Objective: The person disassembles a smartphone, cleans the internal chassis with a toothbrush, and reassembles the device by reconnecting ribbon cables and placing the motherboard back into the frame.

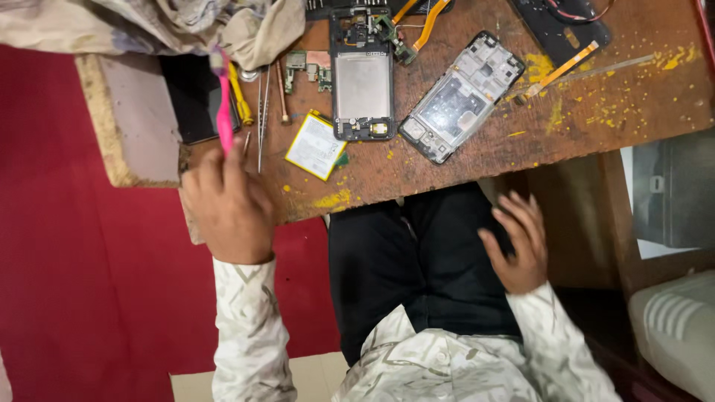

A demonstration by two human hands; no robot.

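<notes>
Fingers of left hand [227, 205] closed around pink toothbrush [223, 104], near tweezers [262, 119]; I note right hand [519, 242] spread loosely open, empty, on dark trousers [417, 260] below wooden bench [477, 141].

battery label [315, 144] — white, yellow-edged rectangle | on wooden table [477, 160]

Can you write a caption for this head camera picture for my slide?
Left hand holds a pink tool at a wooden table with two opened phones; right hand rests on the lap.
</notes>
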